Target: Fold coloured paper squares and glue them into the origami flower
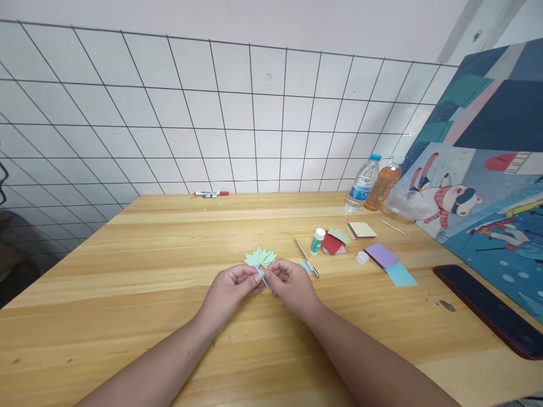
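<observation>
A small piece of blue paper (263, 278) is pinched between my two hands, low over the middle of the table. My left hand (232, 287) grips its left side between thumb and fingers. On the right, my right hand (292, 284) pinches the same piece, its fingers curled. Just beyond my fingertips lies a pale green folded paper shape (261, 257) with pointed tips, its near part hidden by my hands. A pen (306, 257) and a bit of blue paper (305, 267) lie just right of my right hand.
Right of the pen, a glue stick (317, 242) stands near red and green papers (333, 242), a clear cap (362, 258), a paper stack (361, 230) and purple and blue sheets (382, 255). Two bottles (362, 183), a phone (487, 311) and markers (211, 194) lie farther out.
</observation>
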Demonstrator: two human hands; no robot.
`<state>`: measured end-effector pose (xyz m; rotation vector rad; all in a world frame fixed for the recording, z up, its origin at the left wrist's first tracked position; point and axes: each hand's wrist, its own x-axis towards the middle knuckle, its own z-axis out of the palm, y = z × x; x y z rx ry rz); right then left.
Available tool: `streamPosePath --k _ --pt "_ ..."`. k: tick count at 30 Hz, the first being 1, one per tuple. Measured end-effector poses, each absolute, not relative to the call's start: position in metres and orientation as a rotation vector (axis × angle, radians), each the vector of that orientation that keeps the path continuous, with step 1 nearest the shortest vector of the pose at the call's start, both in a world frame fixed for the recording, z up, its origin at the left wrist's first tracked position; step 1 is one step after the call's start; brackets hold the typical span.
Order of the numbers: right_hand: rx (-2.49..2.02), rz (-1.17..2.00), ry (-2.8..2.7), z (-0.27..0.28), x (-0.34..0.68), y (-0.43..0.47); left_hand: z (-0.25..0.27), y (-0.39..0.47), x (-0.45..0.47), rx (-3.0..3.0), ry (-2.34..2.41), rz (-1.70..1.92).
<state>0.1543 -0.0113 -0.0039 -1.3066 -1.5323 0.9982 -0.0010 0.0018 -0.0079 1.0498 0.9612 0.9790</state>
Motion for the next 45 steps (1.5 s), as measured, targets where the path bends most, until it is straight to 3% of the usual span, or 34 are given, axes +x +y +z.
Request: streamPosePath --k 2,6,8,17,22,29,45 --pt "-1.306 0.772 -1.597 0.001 0.161 -0.012 -0.007 0.002 -0.002 0.996 0.953 0.979" --pt "-1.343 -0.029 -1.317 0.014 0.196 -0.006 -0.007 0.003 -0.005 1.004 0.946 0.964" --pt "-1.444 -0.161 -1.076 0.016 0.218 0.003 -0.007 0.003 -0.006 1.002 0.950 0.940" --pt "-1.880 0.138 -1.422 -0.010 0.251 0.046 -0.005 0.001 -0.006 0.986 0.953 0.827" --pt "-1.746 0.145 -1.474 0.015 0.240 0.020 -0.003 0.000 -0.004 1.011 1.024 0.812" --pt "-1.495 0.399 -2.029 0.044 0.202 -0.030 -0.004 -0.001 0.002 1.013 1.085 0.880" --pt "-1.461 -0.091 -2.289 0.034 0.184 -0.036 -0.011 0.001 0.005 1.059 1.031 0.920"
